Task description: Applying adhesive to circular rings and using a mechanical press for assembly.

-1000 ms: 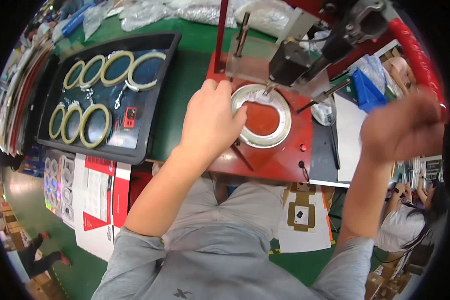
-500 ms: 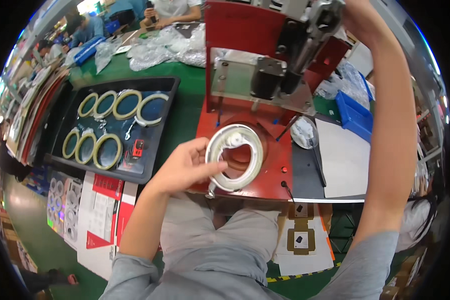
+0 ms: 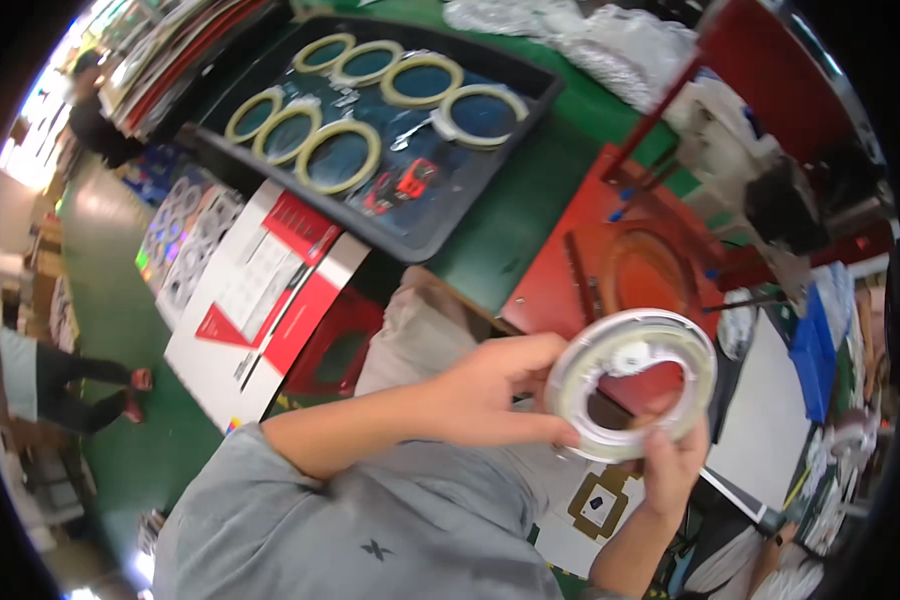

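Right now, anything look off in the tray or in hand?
The rightmost ring in the black tray looks whiter than the six yellowish rings; possibly a different part. I see no damage on the pale ring held between left hand and right hand.

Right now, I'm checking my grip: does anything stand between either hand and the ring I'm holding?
Nothing visible does: your left hand grips the pale ring at its left side, your right hand at its lower right. Contact behind it is hidden.

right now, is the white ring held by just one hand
No, the left hand and right hand both have fingers on the white ring.
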{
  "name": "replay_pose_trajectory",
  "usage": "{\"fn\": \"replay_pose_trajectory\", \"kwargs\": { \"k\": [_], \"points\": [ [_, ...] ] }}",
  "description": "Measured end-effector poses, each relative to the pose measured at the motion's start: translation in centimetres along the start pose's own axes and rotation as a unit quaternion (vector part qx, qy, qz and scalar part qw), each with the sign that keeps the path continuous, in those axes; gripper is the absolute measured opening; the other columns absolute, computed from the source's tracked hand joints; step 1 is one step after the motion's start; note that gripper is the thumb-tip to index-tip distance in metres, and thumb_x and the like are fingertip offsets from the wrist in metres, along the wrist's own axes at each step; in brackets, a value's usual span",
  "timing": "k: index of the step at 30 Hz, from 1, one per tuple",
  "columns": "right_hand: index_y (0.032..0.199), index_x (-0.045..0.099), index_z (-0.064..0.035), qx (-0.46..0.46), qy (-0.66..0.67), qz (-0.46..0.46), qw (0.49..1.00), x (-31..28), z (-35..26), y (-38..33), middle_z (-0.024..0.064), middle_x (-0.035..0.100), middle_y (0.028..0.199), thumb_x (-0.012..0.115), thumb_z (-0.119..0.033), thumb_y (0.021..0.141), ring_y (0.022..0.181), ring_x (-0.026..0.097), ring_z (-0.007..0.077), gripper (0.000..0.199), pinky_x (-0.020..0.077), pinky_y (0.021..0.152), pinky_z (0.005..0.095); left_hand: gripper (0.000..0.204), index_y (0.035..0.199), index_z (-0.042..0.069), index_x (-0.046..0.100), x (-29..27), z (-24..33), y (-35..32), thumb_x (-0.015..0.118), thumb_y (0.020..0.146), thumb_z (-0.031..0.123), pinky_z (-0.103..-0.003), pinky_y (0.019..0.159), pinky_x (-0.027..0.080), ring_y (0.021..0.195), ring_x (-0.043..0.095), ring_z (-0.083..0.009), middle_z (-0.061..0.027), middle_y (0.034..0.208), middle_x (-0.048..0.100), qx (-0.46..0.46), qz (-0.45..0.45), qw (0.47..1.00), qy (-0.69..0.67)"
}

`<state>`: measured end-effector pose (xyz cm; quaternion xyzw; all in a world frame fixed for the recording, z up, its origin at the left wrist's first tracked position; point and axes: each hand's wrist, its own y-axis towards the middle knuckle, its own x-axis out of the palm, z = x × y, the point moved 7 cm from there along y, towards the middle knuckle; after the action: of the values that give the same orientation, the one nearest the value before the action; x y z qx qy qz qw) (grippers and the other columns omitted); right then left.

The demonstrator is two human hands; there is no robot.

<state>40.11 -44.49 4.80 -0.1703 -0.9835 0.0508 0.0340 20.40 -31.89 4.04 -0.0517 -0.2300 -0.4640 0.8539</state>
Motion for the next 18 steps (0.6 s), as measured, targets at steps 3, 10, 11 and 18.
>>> {"fn": "replay_pose_trajectory", "kwargs": {
  "k": [3, 10, 11, 18],
  "points": [
    [0.120, 0.061, -0.0007, -0.022, 0.102, 0.114, 0.988, -8.1, 2.2, -0.9, 0.0060, 0.064, 0.095, 0.061, -0.039, 0.102, 0.069, 0.059, 0.0113, 0.042, 0.0502, 0.063, 0.0266, 0.034, 0.118, 0.001, 0.064, -0.9, -1.5, -0.9, 0.081, 0.093, 0.016, -0.026, 0.072, 0.055, 0.083, 0.067, -0.0070, -0.0058, 0.103, 0.073, -0.052, -0.062, 0.983, 0.162],
    [0.121, 0.063, -0.0006, -0.041, 0.137, 0.482, 0.865, -35.7, 5.9, -9.3, 0.0059, 0.063, 0.084, 0.063, -0.026, 0.106, 0.065, 0.054, 0.0093, 0.029, 0.0434, 0.054, 0.0222, 0.013, 0.104, 0.002, 0.069, -21.3, -5.4, -11.9, 0.068, 0.100, 0.014, -0.030, 0.071, 0.057, 0.080, 0.069, -0.0133, -0.0055, 0.090, 0.072, -0.162, 0.334, 0.880, 0.295],
    [0.120, 0.065, -0.0026, 0.001, 0.146, 0.492, 0.859, -38.2, 6.5, -10.5, 0.0084, 0.066, 0.093, 0.061, -0.022, 0.102, 0.075, 0.058, 0.0181, 0.027, 0.0478, 0.061, 0.0314, 0.014, 0.105, 0.000, 0.068, -24.8, -5.0, -14.6, 0.068, 0.098, 0.012, -0.031, 0.072, 0.057, 0.078, 0.068, -0.0144, -0.0060, 0.089, 0.071, -0.164, 0.430, 0.830, 0.315],
    [0.130, 0.064, -0.0004, 0.059, 0.373, 0.370, 0.849, -39.9, 8.5, -10.4, 0.0094, 0.070, 0.107, 0.054, -0.019, 0.100, 0.080, 0.062, 0.0218, 0.037, 0.0548, 0.071, 0.0361, 0.105, 0.157, 0.001, 0.035, -29.1, -5.2, -23.7, 0.089, 0.076, 0.041, -0.053, 0.110, 0.046, 0.142, 0.043, -0.0505, -0.0346, 0.155, 0.040, -0.396, 0.311, 0.454, 0.735]
  ]
}}
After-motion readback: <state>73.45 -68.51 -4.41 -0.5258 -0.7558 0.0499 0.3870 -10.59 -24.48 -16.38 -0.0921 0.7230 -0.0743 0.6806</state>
